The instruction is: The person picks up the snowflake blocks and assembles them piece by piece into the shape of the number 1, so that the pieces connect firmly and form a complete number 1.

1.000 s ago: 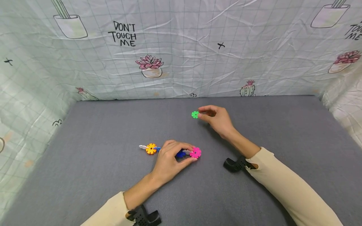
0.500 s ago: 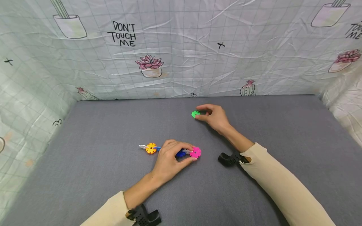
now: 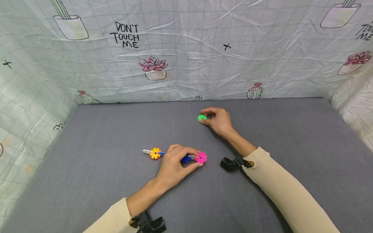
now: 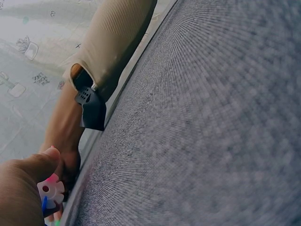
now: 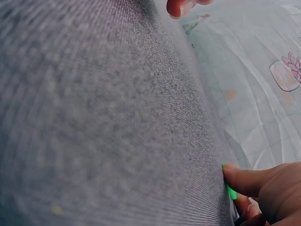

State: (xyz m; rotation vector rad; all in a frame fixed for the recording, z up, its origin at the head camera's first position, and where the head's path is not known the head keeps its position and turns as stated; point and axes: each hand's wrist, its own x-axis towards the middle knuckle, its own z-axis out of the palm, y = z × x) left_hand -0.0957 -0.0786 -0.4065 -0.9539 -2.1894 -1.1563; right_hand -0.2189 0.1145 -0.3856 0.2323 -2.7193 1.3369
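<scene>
A chain of interlocking snowflake discs lies across the table, with a white disc (image 3: 146, 151) at its left end and an orange disc (image 3: 155, 153) beside it. My left hand (image 3: 175, 166) arches over the middle of the chain and hides part of it. Its thumb and fingers grip the right end, at the pink disc (image 3: 201, 158), with a blue disc (image 3: 185, 159) showing under the palm. Farther back, my right hand (image 3: 220, 121) pinches a separate green disc (image 3: 202, 117) by its edges. In the right wrist view, the thumb covers most of the green disc (image 5: 231, 192).
The grey table (image 3: 116, 129) runs back to a patterned curtain (image 3: 186, 48), which also hangs along the left and right sides. A black wrist camera (image 3: 231, 164) sits on the right wrist, and another wrist camera (image 3: 150, 223) on the left.
My right forearm has swung slightly left, and the fingers have come further round the green disc. My left hand and the chain have stayed put.
</scene>
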